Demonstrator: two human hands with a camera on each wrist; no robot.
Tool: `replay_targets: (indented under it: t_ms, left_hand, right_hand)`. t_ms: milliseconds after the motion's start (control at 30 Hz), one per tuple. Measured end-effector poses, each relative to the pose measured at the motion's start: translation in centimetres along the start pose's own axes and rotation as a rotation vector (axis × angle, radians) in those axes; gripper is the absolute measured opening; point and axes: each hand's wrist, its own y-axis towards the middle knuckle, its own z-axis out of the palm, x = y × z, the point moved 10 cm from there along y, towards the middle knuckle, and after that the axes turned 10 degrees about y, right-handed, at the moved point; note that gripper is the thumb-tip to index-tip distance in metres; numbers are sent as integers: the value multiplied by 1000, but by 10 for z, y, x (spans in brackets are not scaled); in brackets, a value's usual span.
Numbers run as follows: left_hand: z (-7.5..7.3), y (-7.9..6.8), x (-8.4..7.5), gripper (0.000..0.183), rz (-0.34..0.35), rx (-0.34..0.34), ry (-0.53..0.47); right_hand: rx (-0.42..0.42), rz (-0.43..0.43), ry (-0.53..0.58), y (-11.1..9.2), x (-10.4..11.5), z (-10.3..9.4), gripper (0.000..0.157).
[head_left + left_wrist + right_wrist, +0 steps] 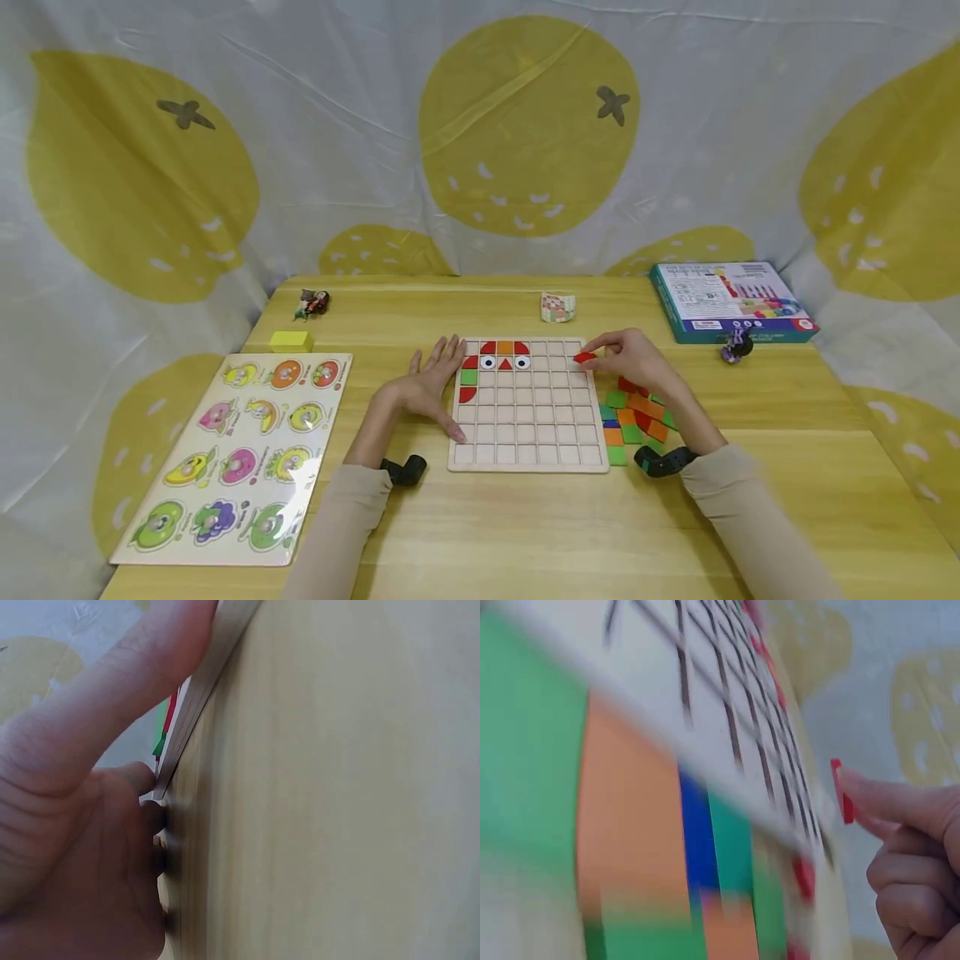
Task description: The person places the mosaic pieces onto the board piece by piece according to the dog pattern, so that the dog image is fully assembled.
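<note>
A wooden grid board (527,457) lies on the table, its upper left cells holding red, orange and green tiles and two eye tiles (488,362). My left hand (422,390) rests spread along the board's left side, thumb on its lower left edge; in the left wrist view the thumb (112,690) lies over the board's rim. Above the board's upper right corner my right hand (633,358) pinches a red tile (584,357) between thumb and finger. The right wrist view shows that red tile (842,791) edge-on, clear of the board.
Loose coloured tiles (633,417) lie right of the board. A fruit puzzle board (300,467) is at left, with a yellow block (291,342) and a small figurine (311,304) behind it. A patterned card (558,307), a box (735,302) and a dark figurine (737,344) stand farther back.
</note>
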Motion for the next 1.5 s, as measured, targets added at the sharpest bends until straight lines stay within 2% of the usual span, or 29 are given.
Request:
replay_targets:
  t_ms: [167,233,333,433,667,800,1200,1333,1500]
  left_hand:
    - [3,3,-6,151,15,2,-5]
    - [3,4,-7,151,17,0,-11]
    - [1,4,-8,151,8,-6,-1]
    - [-2,4,-9,150,4,-7,18]
    - [0,7,-9,150,3,8,36]
    - [2,9,-9,151,3,18,33]
    - [1,9,-9,150,-2,16,24]
    - [2,7,-6,151,-3,17,3]
    - [1,1,1,153,-10,2,-13]
  right_hand:
    - [167,-96,-5,14,42,78,23]
    - [209,-120,-17,19,52,101,22]
    - [222,-128,-40,29,60,121,20]
    - [204,-122,-48,37,62,127,18]
    - [225,-150,-70,42,63,128,18]
    - [227,-130,-82,42,61,125,19]
    - [222,-133,-21,43,57,121,22]
    - [188,-156,34,32,56,99,25]
    - [60,-105,52,12,32,37,25]
